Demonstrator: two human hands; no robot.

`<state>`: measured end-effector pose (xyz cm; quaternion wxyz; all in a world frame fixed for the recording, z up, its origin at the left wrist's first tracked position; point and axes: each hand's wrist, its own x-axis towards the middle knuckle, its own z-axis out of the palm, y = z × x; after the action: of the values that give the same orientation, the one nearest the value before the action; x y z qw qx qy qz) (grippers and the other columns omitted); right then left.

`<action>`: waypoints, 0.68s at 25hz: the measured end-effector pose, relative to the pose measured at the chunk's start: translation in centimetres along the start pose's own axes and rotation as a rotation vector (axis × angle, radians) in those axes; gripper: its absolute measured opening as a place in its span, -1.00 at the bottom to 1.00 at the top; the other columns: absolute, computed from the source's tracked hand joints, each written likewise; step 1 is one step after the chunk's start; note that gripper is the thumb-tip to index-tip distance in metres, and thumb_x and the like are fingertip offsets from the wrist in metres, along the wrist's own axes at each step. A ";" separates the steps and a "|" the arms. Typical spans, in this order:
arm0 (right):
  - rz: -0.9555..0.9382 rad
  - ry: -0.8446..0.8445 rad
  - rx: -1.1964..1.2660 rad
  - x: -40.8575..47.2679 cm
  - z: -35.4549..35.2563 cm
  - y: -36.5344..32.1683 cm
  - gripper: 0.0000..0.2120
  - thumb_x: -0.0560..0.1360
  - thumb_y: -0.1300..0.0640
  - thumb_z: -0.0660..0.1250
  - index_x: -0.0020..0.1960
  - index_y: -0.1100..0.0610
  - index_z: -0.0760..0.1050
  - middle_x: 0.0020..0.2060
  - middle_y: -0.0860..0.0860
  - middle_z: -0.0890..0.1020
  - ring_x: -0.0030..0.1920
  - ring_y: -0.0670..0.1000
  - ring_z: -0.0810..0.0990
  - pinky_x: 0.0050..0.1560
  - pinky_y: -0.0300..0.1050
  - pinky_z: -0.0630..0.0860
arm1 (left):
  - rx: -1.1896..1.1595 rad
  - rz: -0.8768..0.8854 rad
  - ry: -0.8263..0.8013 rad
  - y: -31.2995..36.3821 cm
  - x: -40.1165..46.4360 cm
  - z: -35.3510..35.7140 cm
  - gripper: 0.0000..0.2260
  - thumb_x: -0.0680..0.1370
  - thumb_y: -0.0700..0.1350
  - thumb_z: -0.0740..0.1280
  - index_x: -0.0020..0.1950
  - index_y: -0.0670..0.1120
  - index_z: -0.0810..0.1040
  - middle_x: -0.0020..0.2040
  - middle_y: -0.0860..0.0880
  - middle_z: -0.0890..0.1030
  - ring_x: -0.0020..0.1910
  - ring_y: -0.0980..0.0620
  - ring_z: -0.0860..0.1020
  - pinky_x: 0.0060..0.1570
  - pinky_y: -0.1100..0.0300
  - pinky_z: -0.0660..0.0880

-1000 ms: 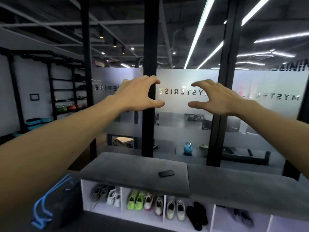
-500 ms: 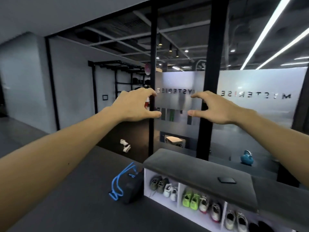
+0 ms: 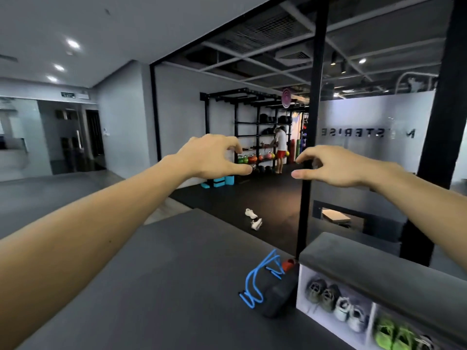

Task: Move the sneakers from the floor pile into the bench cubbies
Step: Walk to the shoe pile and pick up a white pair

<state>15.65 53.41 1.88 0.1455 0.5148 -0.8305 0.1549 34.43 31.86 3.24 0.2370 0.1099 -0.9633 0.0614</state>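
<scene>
Dark grey gym flooring (image 3: pixel 156 286) fills the lower half of the view, running back to a black-framed glass wall (image 3: pixel 379 137) with frosted lettering. At the lower right stands a white counter (image 3: pixel 302 286) topped with a grey cushion (image 3: pixel 379 269); its open cubbies face the viewer. The nearest cubby holds a dark olive pair of sneakers (image 3: pixel 322 294) beside a white pair (image 3: pixel 350 313), and the next cubby holds a bright green pair (image 3: pixel 393 335). A dark bag with blue cord straps (image 3: pixel 257 286) leans on the floor against the counter's left end. Farther off, two white sneakers (image 3: pixel 254 218) lie loose on the black floor, well apart from the counter.

Both bare arms stretch forward at chest height. The left hand (image 3: pixel 212 157) and the right hand (image 3: pixel 336 165) hang in the air side by side, near each other but apart, each with fingers bent into a loose claw and thumb extended, holding nothing.

Behind them, a black rack (image 3: pixel 252 127) carries coloured kettlebells, and a person in a white top and red shorts (image 3: pixel 280 150) stands at it.
</scene>
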 end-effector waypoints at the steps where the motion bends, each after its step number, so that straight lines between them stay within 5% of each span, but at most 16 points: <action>1: -0.008 0.004 0.004 2.2 0.9 -0.3 -0.46 0.38 -0.34 0.27 0.23 -0.04 0.47 0.15 -0.05 0.54 -0.02 -0.12 0.46 -0.07 -0.22 0.31 | -0.010 -0.012 0.000 -2.0 0.7 0.7 -0.43 0.40 0.44 0.20 0.27 0.12 0.44 0.28 0.04 0.51 0.20 -0.02 0.48 0.18 -0.06 0.39; 17: -0.110 0.100 0.075 43.0 16.8 6.5 -0.46 0.40 -0.30 0.30 0.27 -0.04 0.42 0.24 -0.03 0.50 0.09 -0.07 0.47 0.05 -0.14 0.33 | 0.004 -0.085 0.054 -29.8 26.5 16.0 -0.44 0.41 0.39 0.23 0.30 0.12 0.39 0.26 0.01 0.50 0.20 -0.02 0.46 0.20 -0.12 0.39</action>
<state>-9.98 14.53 3.18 0.1760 0.5562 -0.7863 0.2032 11.65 -4.61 3.56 0.2650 0.1495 -0.9509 0.0559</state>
